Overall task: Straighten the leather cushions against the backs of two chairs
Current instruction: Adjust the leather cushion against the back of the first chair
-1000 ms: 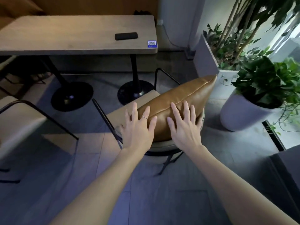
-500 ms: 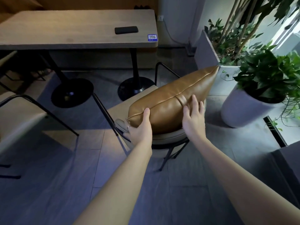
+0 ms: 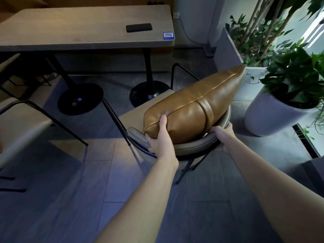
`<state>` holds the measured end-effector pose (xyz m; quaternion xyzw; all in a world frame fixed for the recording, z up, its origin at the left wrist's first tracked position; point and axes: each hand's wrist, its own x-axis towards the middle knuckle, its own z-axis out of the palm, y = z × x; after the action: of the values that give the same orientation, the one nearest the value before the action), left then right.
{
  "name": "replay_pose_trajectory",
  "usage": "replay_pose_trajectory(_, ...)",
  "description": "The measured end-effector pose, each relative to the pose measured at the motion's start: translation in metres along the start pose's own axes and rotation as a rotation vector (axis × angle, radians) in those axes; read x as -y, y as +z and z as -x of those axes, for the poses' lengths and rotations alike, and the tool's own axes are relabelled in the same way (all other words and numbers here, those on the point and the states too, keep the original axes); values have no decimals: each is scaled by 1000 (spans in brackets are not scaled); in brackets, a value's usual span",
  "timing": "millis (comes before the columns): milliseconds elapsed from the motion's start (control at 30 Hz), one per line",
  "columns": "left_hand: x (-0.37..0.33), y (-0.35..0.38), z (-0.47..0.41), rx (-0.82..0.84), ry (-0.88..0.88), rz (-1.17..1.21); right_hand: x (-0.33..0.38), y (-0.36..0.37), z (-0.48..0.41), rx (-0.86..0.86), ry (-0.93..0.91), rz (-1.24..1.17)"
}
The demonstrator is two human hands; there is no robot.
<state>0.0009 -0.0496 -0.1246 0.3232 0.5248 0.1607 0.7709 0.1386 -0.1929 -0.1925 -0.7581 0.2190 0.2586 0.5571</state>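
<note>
The tan leather cushion (image 3: 194, 104) lies tilted against the curved grey padded back of the black-legged chair (image 3: 189, 148); the left hand (image 3: 162, 142) clenches its grip on the cushion's lower left corner, thumb on top; the right hand (image 3: 223, 135) wraps the backrest rim beneath the cushion.

Surroundings: table and plants.
Table (image 3: 70, 32) carries a black phone (image 3: 138, 27) and QR sticker (image 3: 168, 35); two potted plants (image 3: 287, 81) stand right.

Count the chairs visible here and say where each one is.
2. One chair sits under the hands, holding the leather cushion; another chair stands at the left edge, only partly in view. Others may be out of frame.
</note>
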Motion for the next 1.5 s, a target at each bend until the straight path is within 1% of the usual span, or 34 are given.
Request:
replay_pose_trajectory(300, 5, -20, 1, 14, 41, 15, -17, 7, 17, -45, -67, -67)
replay_pose_trajectory(467, -1, -42, 0, 5, 46, 42, -34, 19, 41, -89, -81, -97)
replay_pose_trajectory(600, -7, -67, -2, 10, 34, 44, -50, 33, 59, -81, -81, -115)
replay_pose_trajectory(800, -39, -104, -12, 24, 35, 7, -73, 65, 83, -75, -101, -131)
replay_pose_trajectory(967, -63, -123, -28, 44, 31, -56, -74, 95, 100, -91, -74, -131)
replay_pose_trajectory(1100, -80, -130, -45, 42, 19, -84, -69, 116, 109, -120, -57, -130)
replay_pose_trajectory(1200, -92, -134, -51, 83, 9, -91, -70, 128, 108, -139, -54, -137)
replay_pose_trajectory(1500, -124, -136, -78, 101, 8, -156, -66, 161, 105, -174, -46, -225)
